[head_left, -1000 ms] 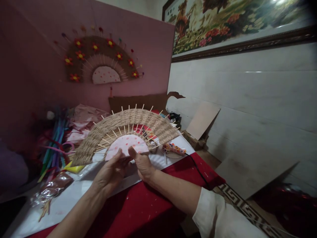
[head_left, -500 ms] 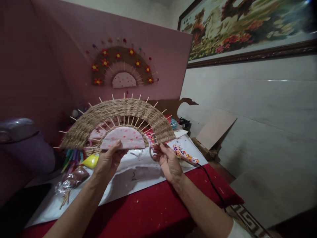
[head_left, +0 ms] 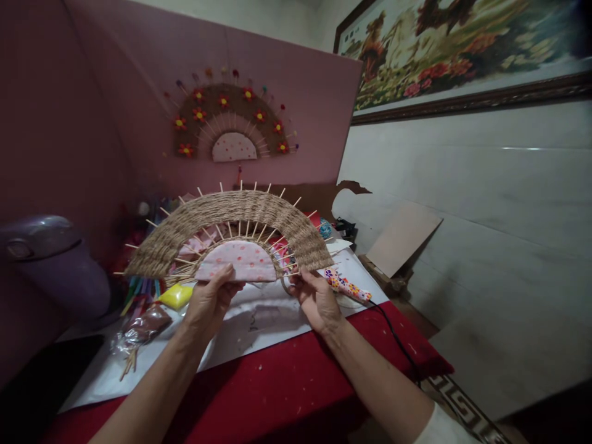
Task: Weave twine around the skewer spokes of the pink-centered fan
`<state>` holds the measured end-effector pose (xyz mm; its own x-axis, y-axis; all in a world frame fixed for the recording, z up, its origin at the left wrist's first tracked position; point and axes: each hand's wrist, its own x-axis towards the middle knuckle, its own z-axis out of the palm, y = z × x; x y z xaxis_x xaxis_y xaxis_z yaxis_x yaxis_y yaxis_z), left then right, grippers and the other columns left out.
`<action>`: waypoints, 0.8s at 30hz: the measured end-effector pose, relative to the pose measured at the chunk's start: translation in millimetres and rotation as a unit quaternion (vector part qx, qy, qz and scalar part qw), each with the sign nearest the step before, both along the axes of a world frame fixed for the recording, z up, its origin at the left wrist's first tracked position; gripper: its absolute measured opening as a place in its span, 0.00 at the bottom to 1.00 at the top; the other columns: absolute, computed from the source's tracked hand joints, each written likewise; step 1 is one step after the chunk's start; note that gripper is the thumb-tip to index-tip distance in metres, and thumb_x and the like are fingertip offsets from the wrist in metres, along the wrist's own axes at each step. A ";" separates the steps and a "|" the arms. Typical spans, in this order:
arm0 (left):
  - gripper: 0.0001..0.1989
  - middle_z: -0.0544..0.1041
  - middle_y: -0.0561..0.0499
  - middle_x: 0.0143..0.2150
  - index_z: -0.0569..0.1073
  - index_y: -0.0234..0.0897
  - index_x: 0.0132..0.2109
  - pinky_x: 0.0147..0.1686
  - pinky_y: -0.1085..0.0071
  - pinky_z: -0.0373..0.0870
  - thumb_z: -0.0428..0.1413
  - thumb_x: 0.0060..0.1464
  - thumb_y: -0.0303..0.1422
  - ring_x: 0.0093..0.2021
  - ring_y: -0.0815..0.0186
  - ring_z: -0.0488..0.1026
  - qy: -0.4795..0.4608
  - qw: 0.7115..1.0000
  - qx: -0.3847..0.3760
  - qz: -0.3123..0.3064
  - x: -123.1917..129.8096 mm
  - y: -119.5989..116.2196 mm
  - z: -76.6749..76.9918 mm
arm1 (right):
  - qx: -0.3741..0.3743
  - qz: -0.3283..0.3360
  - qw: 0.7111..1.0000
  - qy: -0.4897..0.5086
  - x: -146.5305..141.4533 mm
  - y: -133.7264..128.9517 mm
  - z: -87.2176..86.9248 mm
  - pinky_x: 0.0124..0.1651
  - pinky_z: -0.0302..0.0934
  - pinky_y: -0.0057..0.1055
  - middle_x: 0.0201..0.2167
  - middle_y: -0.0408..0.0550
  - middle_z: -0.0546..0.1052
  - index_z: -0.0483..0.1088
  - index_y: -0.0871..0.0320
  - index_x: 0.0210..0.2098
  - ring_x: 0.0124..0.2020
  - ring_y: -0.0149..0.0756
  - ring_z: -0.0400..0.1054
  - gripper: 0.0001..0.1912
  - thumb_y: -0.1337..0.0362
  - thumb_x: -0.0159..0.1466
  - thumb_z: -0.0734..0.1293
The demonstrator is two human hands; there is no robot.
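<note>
A half-round woven fan [head_left: 240, 206] with thin sticks poking out of its rim is held up above the table. Its centre is a pale pink half disc [head_left: 238, 261] with red dots. My left hand [head_left: 213, 302] grips the disc's lower edge, thumb in front and fingers behind. At the fan's lower right, my right hand [head_left: 317, 299] pinches a stick near the woven band's end. Beyond, on the pink board, is a similar fan [head_left: 224, 102] decorated with red and yellow flowers.
The white sheet [head_left: 272, 330] lies over a red cloth [head_left: 277, 394]. A flower-patterned tool [head_left: 346, 287] with a black cord is at the right. At the left are a yellow packet [head_left: 176, 296], a brown packet [head_left: 148, 324], small sticks [head_left: 129, 364] and a purple appliance [head_left: 60, 265].
The held fan has shifted slightly right and tilted a little, its left end still in view. My left hand has moved slightly right with it; both hands keep their hold.
</note>
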<state>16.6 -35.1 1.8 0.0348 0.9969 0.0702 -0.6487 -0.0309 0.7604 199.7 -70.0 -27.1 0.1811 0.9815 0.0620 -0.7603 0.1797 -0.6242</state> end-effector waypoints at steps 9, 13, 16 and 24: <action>0.13 0.76 0.55 0.26 0.72 0.33 0.33 0.25 0.76 0.74 0.65 0.37 0.23 0.25 0.71 0.72 -0.029 0.999 -0.024 0.010 1.5 -0.2 -1.2 | 0.002 -0.018 1.000 -0.002 -0.6 0.9 -3.2 0.27 0.60 0.22 0.25 0.39 0.73 0.69 0.59 0.29 0.27 0.26 0.67 0.10 0.66 0.50 0.74; 0.13 0.75 0.55 0.26 0.71 0.32 0.31 0.25 0.75 0.74 0.65 0.36 0.23 0.25 0.72 0.72 -0.025 1.000 -0.012 0.005 2.4 -1.3 -0.9 | 0.007 -0.020 1.000 -0.009 -0.2 1.0 -5.0 0.27 0.59 0.22 0.27 0.40 0.73 0.69 0.59 0.30 0.28 0.25 0.66 0.10 0.66 0.51 0.73; 0.12 0.75 0.55 0.26 0.71 0.31 0.29 0.24 0.76 0.74 0.66 0.36 0.24 0.24 0.73 0.71 -0.019 1.000 -0.009 0.005 2.1 -1.0 -1.6 | 0.000 -0.021 1.000 -0.020 -0.2 0.8 -4.9 0.27 0.58 0.22 0.26 0.40 0.73 0.69 0.60 0.30 0.27 0.26 0.66 0.11 0.65 0.51 0.73; 0.14 0.75 0.55 0.23 0.71 0.31 0.31 0.23 0.76 0.74 0.66 0.34 0.25 0.22 0.71 0.72 -0.024 0.999 -0.030 0.005 -1.4 6.1 -9.5 | -0.027 -0.003 0.998 -0.051 -0.6 -2.7 -3.5 0.26 0.55 0.22 0.28 0.42 0.74 0.69 0.60 0.31 0.27 0.26 0.64 0.15 0.61 0.48 0.75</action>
<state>15.2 -29.0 -7.8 0.0227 0.9997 0.0125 -0.6845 0.0064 0.7290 199.1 -72.7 -30.6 0.1819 0.9829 0.0273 -0.6917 0.1476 -0.7069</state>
